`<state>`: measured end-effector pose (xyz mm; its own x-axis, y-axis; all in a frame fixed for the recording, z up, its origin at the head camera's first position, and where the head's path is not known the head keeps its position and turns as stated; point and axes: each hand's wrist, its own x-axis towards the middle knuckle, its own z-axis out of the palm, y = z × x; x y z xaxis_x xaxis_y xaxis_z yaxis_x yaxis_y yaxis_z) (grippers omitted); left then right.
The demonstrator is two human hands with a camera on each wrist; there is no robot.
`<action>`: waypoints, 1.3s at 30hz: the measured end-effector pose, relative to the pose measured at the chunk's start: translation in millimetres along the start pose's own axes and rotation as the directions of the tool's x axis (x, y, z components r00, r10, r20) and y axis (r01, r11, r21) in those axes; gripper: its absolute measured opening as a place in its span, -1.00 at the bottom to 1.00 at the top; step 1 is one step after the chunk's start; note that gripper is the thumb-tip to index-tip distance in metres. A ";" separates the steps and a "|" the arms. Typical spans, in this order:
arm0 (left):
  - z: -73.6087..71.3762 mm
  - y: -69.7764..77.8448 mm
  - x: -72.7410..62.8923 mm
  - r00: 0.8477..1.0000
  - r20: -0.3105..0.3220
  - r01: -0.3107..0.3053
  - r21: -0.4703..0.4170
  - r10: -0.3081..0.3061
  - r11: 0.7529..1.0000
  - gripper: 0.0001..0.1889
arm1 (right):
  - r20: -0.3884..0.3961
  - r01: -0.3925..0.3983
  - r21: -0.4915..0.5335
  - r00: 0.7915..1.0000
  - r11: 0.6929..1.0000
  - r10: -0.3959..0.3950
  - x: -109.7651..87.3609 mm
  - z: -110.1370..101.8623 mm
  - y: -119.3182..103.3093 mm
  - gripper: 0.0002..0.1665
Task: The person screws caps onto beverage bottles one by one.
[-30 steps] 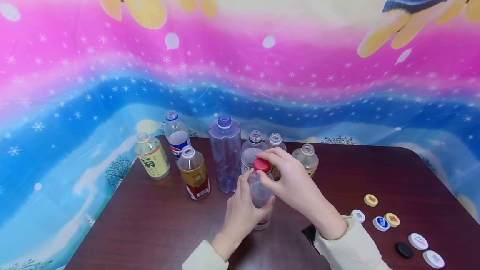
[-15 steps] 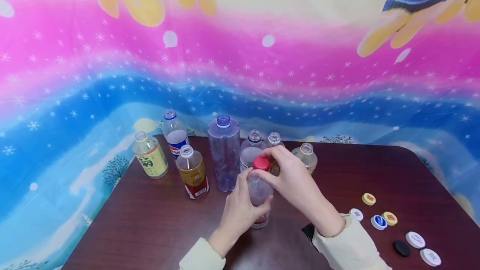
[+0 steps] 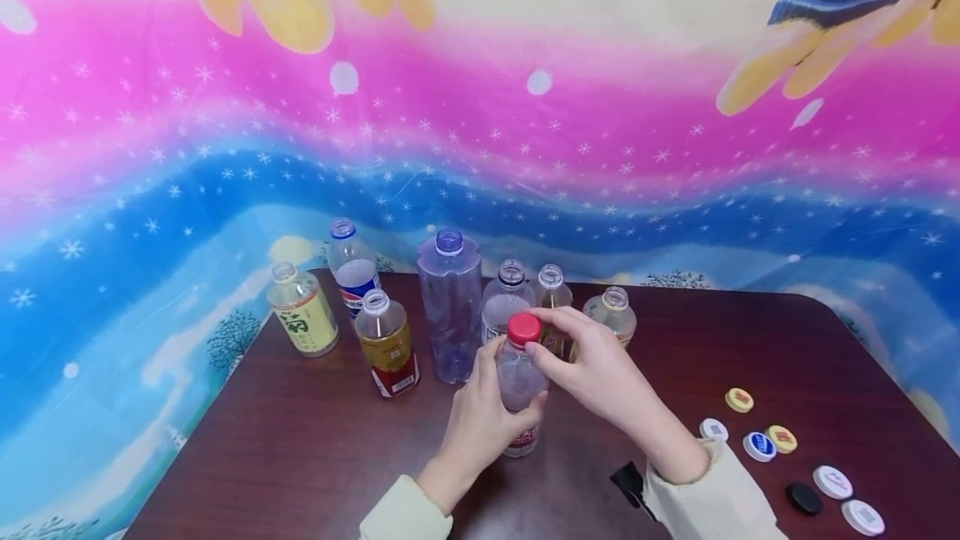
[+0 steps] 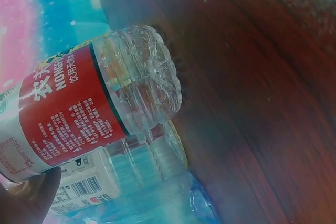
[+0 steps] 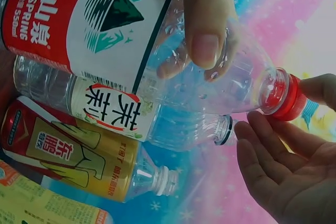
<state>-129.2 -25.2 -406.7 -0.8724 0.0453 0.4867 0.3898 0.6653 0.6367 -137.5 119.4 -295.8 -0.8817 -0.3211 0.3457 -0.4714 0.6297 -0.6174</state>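
Note:
A clear plastic water bottle [image 3: 520, 377] with a red and white label [image 4: 65, 111] stands upright near the middle of the table. My left hand [image 3: 480, 423] grips its body from the left, thumb across the front. On the bottle's neck sits a red cap [image 3: 523, 329]. My right hand [image 3: 596, 367] pinches the cap between thumb and fingers. In the right wrist view the thumb lies on one side of the red cap [image 5: 290, 98], and the fingertips [image 5: 257, 121] are at its other side.
Behind stand several uncapped bottles, among them a tall purple one [image 3: 452, 307], a yellow-labelled one [image 3: 303, 315] and a gold-and-red one [image 3: 387, 348]. Several loose caps lie at the right, including a blue one [image 3: 760, 446] and a black one [image 3: 804, 498]. A patterned cloth [image 3: 480, 140] hangs behind the table [image 3: 247, 457].
My right hand has turned about the red cap and shifted slightly right and down, its fingers now less over the top. The left hand and bottle have stayed nearly in place.

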 end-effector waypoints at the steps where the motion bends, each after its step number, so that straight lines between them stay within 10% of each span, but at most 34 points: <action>1: 0.4 0.2 0.1 1.000 0.004 0.006 -0.002 -0.006 1.000 -0.17 | -0.007 -0.009 -0.002 1.000 1.000 0.009 0.2 -0.6 -0.9 -0.62; 39: 4.3 -2.9 -2.3 0.998 -0.045 -0.041 0.034 0.043 0.999 -0.15 | -0.019 0.133 0.072 0.991 0.989 -0.132 4.7 10.0 4.7 -0.64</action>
<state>-129.6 -24.0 -412.2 -0.8407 0.0399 0.5401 0.4153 0.6875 0.5957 -144.0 113.8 -304.2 -0.8114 -0.3879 0.4372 -0.5845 0.5293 -0.6150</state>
